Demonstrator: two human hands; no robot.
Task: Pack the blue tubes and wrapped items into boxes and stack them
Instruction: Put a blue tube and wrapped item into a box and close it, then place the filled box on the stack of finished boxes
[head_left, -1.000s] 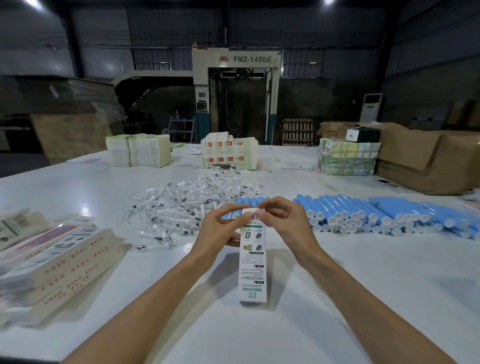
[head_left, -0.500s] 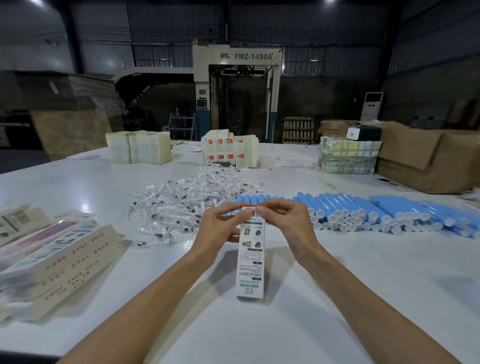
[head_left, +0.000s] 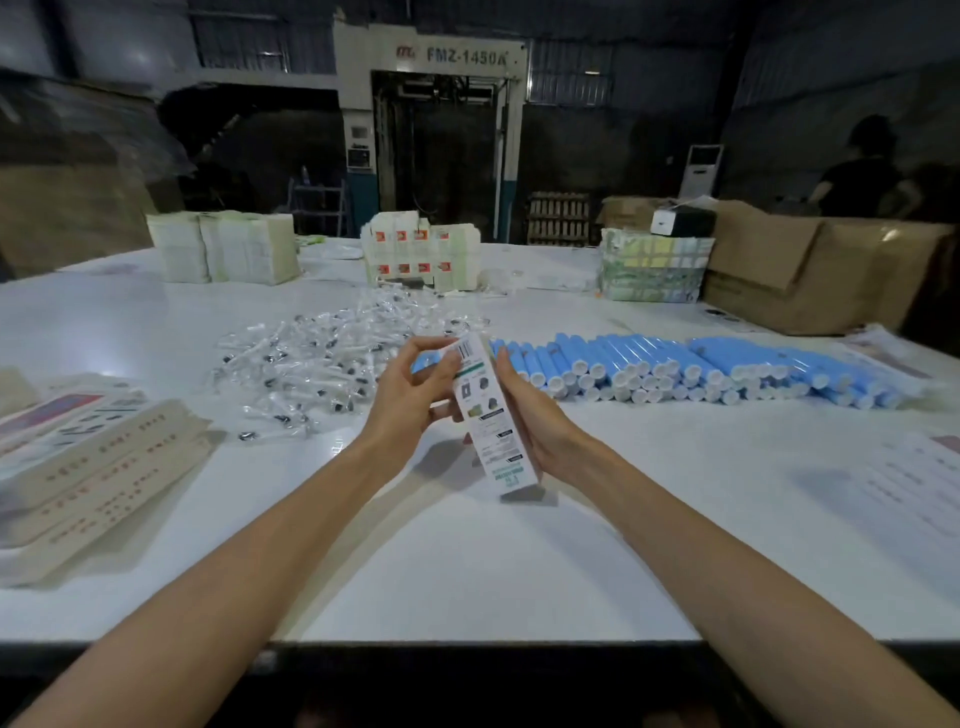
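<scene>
Step looks like closing the box (head_left: 485, 415): it sits tilted at frame centre, above the table (head_left: 467, 571). Left hand (head_left: 410, 395) pinches its top end; right hand (head_left: 537, 423) grips its side. Next probably: confirm the flap is tucked, then stack it.

Both bare forearms reach forward from the lower corners and draw together above the counter (head_left: 467, 571), wrists close. The left hand (head_left: 415, 400) has its fingers curled and pinches the far upper end of a tilted box (head_left: 485, 415). The right hand (head_left: 540, 431) holds the box along its right side, one digit stretched up its edge and the rest hidden behind it.
</scene>
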